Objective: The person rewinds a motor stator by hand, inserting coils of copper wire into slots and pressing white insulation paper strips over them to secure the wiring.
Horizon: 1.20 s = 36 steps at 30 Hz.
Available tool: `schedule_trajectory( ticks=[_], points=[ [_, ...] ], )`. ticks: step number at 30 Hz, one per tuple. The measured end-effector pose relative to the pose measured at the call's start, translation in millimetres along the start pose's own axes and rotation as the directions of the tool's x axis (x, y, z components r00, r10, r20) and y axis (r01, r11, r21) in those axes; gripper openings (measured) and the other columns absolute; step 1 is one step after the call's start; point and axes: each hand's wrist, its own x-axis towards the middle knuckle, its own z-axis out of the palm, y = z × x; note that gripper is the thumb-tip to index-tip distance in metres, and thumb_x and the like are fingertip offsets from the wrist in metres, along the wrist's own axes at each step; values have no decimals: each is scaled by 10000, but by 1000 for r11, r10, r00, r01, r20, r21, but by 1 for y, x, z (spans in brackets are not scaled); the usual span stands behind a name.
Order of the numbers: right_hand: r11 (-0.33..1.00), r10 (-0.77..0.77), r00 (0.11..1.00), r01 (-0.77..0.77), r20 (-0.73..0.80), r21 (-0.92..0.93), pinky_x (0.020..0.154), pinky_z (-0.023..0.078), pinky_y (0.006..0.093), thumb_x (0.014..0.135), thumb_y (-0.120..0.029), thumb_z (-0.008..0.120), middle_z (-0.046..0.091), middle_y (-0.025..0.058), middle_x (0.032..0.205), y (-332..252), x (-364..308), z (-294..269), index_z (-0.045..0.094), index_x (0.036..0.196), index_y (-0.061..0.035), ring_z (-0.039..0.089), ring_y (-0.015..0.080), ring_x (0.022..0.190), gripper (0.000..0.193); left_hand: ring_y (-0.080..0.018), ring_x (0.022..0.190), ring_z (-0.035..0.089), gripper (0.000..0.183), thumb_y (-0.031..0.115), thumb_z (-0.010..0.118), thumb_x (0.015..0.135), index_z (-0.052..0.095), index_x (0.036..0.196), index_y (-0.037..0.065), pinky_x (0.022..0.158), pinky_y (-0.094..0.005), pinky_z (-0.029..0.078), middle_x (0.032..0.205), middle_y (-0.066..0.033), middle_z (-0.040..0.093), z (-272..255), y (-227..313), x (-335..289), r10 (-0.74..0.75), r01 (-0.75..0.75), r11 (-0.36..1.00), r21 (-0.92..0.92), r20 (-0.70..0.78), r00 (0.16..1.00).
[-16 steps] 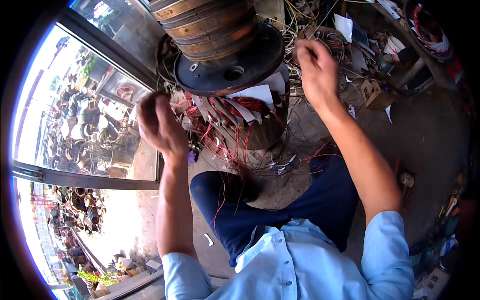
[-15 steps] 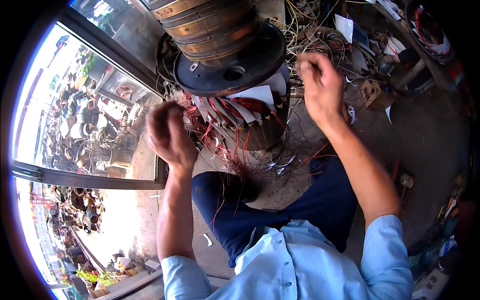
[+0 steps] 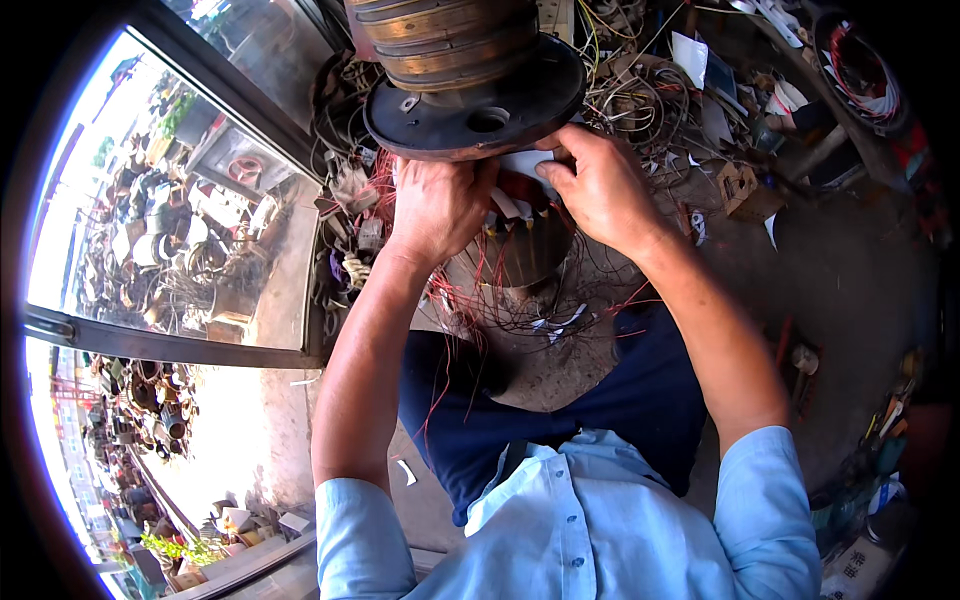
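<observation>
**Evidently busy with both hands, close under the disc**

Centred on white paper (image 3: 525, 160) and red wires (image 3: 522, 187), packed round the upper edge of the lower drum (image 3: 522, 255), just beneath the black disc (image 3: 430, 125). With the right hand (image 3: 605, 185) half curled at the paper's right edge, thumb and forefinger slightly apart: cannot tell whether pinching or merely touching. With the left hand (image 3: 440, 205) loosely bent on the opposite side, fingertips hidden below the rim: cannot tell of any hold. Set on opposite sides, probably for even control of the packed edge; brought in low, seemingly because of the overhanging disc.

Topped, above the disc, by a copper-banded cylinder (image 3: 455, 50). Placed with knees apart in blue trousers (image 3: 640, 380), likely to face the drum squarely. Farther out, heaped with tangled cables (image 3: 640, 100) behind; bounded leftward by a glass door (image 3: 180, 350), apparently useful for daylight.
</observation>
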Motion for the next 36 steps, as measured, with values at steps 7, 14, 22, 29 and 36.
schedule_trajectory(
  ticks=[7,14,22,29,36],
  points=[
    [991,-86,995,80,-49,-112,783,577,466,859,-68,745,734,162,974,-5,-8,2,685,1022,-37,718,381,896,176,-375,1090,651,252,196,635,972,728,1195,125,991,-490,431,1096,-157,717,-1,-8,-8,-7,11,994,-113,36,999],
    [974,-180,979,163,-99,-158,679,565,474,856,-63,733,694,150,886,-4,-13,5,652,933,-53,697,377,781,112,-402,1135,647,284,161,638,976,718,1237,81,997,-485,484,1181,-205,707,-4,-5,-8,-30,40,994,-104,97,995],
    [949,-198,979,182,-39,-256,641,552,475,865,-23,699,670,154,842,-9,-8,4,621,897,-33,685,382,743,85,-419,1117,642,256,156,645,973,731,1204,87,970,-504,483,1147,-208,714,-3,-3,-6,-41,44,998,-47,72,997],
    [959,-191,974,158,-123,-236,666,540,460,837,62,703,661,162,853,-5,-25,17,619,906,-11,674,395,782,131,-415,1088,646,247,129,640,961,731,1187,87,960,-506,481,1132,-194,714,1,6,-8,10,-10,1000,-9,20,1000],
    [961,-236,947,195,-218,-193,646,534,466,830,45,694,640,162,833,1,-48,26,582,875,-32,672,391,760,143,-412,1078,646,266,141,617,976,710,1220,87,958,-511,484,1138,-191,709,-7,12,-19,39,-40,999,7,101,994]
  ],
)
